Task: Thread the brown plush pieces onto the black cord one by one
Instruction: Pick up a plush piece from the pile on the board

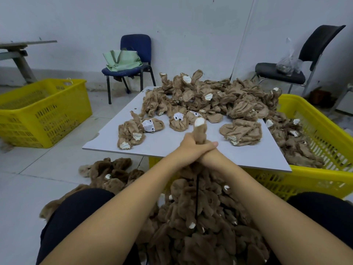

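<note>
There's only one view, from a wide-angle camera on the seated person's head. It looks forward and down along both forearms, close over the lap. The counter (168, 150) sits just ahead, and the far wall with its two chairs (133, 54) curves across the top.

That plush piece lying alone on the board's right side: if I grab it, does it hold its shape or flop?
Likely floppy: the plush piece lies flat and crumpled on the board, like soft unstuffed fabric. Probably light, so one hand should lift it. Its fuzzy pile should grip, not slip; it won't roll, but loose flaps may dangle.
</note>
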